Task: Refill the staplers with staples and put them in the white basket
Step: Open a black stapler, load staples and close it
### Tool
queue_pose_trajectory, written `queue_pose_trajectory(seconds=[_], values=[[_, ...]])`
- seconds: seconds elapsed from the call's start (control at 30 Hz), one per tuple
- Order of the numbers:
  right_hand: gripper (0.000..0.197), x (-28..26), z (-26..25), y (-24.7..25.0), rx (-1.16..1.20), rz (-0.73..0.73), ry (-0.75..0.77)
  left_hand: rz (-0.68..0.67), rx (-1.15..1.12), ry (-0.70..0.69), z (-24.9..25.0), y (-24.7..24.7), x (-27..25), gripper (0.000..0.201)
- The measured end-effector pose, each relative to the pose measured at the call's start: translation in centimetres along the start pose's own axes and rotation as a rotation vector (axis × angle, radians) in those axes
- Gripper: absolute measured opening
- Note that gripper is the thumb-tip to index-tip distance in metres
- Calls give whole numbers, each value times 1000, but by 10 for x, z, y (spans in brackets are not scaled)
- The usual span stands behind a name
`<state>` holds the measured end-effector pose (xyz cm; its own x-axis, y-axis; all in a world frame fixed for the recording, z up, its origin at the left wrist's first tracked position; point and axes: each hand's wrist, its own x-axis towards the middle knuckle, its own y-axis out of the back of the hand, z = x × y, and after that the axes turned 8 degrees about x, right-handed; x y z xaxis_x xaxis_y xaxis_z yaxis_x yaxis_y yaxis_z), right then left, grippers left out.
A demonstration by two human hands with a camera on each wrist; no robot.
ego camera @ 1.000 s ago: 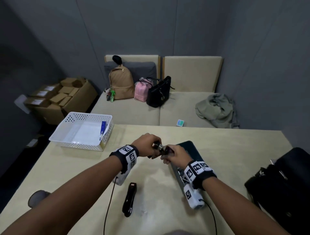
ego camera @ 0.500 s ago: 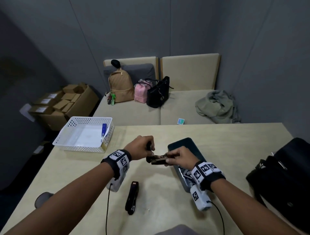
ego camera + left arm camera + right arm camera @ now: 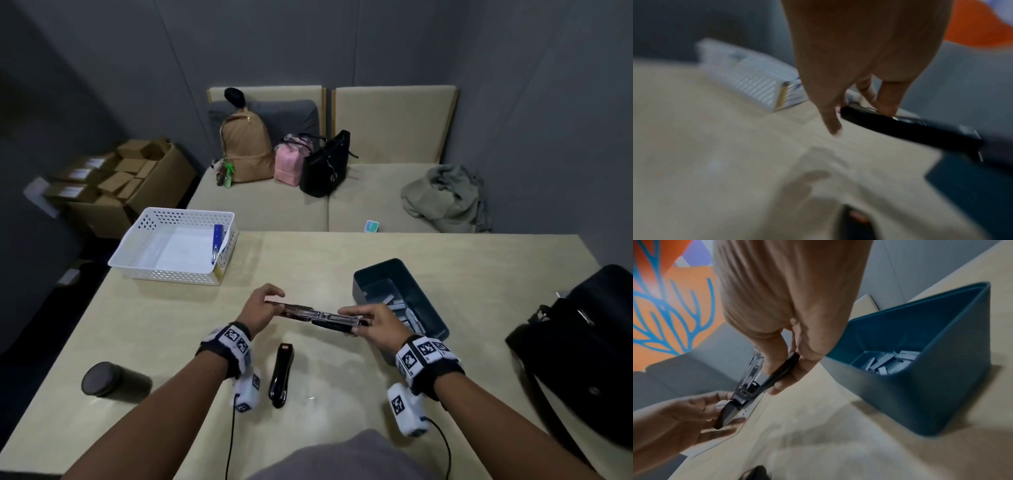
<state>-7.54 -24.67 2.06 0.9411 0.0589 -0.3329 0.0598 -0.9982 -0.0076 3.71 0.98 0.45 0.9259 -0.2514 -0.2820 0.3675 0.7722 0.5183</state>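
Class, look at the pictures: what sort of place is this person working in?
Probably a small office meeting room or booth: grey panelled walls, a beige cushioned bench holding bags, a light table, and cardboard boxes stacked in the corner.

Left wrist view is motion-blurred: white basket (image 3: 748, 78) smeared, opened stapler (image 3: 906, 128) soft, its far end cut off right. Can't tell if its channel holds staples. Second stapler (image 3: 855, 224) cropped at bottom edge. My right hand (image 3: 375, 323) hides part of the blue bin (image 3: 421, 301).
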Motion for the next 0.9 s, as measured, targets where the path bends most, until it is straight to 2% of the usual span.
queue_pose_trajectory(seconds=[0.07,0.1,0.2,0.27,0.33,0.43,0.5,0.57,0.63,0.7,0.8,0.9], values=[[44,2,6,-8,-14,54,-26,-19,453,-299,-2,-3,3,28],[44,3,8,-13,-27,86,-35,-50,581,-417,0,-6,2,26],[42,8,16,-28,-44,193,-49,-163,779,-582,10,-22,-3,23],[43,8,24,-34,-71,250,-42,-215,951,-594,11,-33,-3,30],[44,5,34,-36,-139,293,-52,-283,1109,-586,7,-42,-1,27],[45,1,37,-37,-360,305,-49,-346,1195,-607,3,-52,1,25],[52,0,31,-35,-526,254,-12,-357,1184,-583,3,-60,2,27],[56,-3,21,-30,-800,141,20,-355,1133,-555,2,-67,6,28],[58,-4,15,-21,-1052,21,-8,-360,1075,-533,1,-71,11,26],[61,-4,15,-15,-1204,-47,-36,-379,1022,-530,-3,-75,13,26],[53,3,23,-14,-1303,-114,-1,-370,1051,-534,-10,-80,17,29],[29,11,15,-10,-1147,-7,85,-346,1122,-507,-10,-84,23,30]])
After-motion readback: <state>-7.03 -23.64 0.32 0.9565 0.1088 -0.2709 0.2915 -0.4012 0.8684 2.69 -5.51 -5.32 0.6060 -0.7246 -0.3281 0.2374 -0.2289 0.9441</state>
